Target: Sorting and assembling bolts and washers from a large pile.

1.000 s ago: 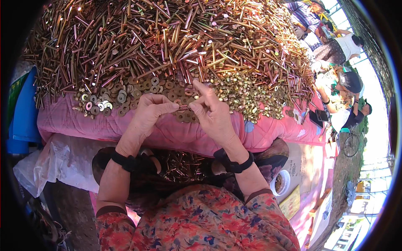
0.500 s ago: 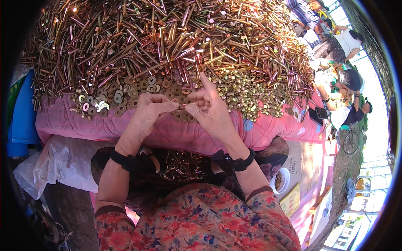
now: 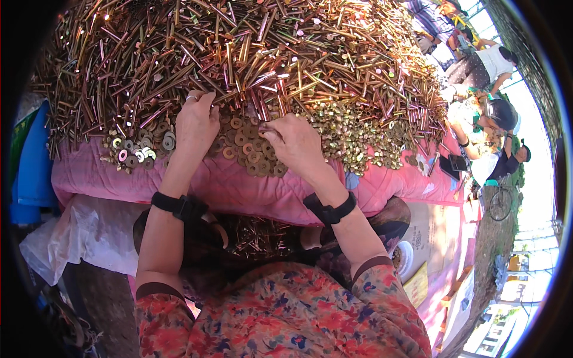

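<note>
My left hand (image 3: pixel 197 126) reaches to the near edge of a large heap of coppery bolts (image 3: pixel 173 53). Its fingers are curled down among the bolt shanks, and what they hold, if anything, is hidden. My right hand (image 3: pixel 293 140) is over a patch of flat brass-coloured washers (image 3: pixel 253 156), thumb and fingers pinched together. Whatever sits in that pinch is too small to make out. To the right of this hand lies a spread of small shiny gold nuts (image 3: pixel 352 134).
A pink quilted cover (image 3: pixel 245 191) lies under the hardware. Blue plastic containers (image 3: pixel 33 161) stand at the left, above crumpled clear sheeting (image 3: pixel 83 232). More bolts (image 3: pixel 259 235) show below the table edge. A white tub (image 3: pixel 403 259) sits lower right; several people work at far right.
My hands were together over the washers, holding a thin bolt. They have parted: the left went up and left to the bolts, the right closed its raised finger and lowered onto the washers.
</note>
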{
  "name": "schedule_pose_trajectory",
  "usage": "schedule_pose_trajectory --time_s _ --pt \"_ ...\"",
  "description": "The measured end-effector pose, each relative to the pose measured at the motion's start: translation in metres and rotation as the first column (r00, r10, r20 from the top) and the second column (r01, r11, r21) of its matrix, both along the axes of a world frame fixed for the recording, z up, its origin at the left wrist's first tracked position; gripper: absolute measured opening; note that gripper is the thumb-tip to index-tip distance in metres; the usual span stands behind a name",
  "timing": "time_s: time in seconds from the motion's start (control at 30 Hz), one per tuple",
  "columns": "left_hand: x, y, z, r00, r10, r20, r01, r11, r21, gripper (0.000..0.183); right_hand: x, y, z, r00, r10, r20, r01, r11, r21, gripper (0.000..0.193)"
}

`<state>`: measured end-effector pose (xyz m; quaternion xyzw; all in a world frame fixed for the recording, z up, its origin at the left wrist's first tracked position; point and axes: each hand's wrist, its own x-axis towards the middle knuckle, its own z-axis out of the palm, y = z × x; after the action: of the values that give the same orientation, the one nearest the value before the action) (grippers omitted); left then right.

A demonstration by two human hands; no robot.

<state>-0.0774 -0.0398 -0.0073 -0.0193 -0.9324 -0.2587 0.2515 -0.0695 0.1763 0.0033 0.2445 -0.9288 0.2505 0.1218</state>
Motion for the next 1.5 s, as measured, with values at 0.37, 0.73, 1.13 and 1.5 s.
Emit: schedule_pose_trajectory --time_s 0.37,0.73,1.13,1.5 --pt "0.011 0.014 0.014 0.992 0.072 -0.103 -0.087 0.985 -0.148 0.014 0.0 -0.009 -0.012 0.998 -0.021 -0.065 0.028 0.993 0.111 0.014" --pt "0.052 0.031 0.013 0.929 -0.368 0.034 0.009 0.114 0.993 0.013 0.026 -0.024 -0.024 0.956 -0.018 0.292 0.235 0.641 -0.731 0.013" --pt "0.059 0.037 0.012 0.916 -0.4 0.021 -0.11 -0.2 0.974 0.012 0.033 -0.037 -0.026 0.935 -0.027 0.354 0.332 0.42 -0.845 0.013" --pt "0.055 0.042 0.008 0.912 -0.409 0.037 -0.109 -0.154 0.982 0.015 0.036 -0.032 -0.015 0.965 -0.095 0.246 0.259 0.523 -0.812 0.012"
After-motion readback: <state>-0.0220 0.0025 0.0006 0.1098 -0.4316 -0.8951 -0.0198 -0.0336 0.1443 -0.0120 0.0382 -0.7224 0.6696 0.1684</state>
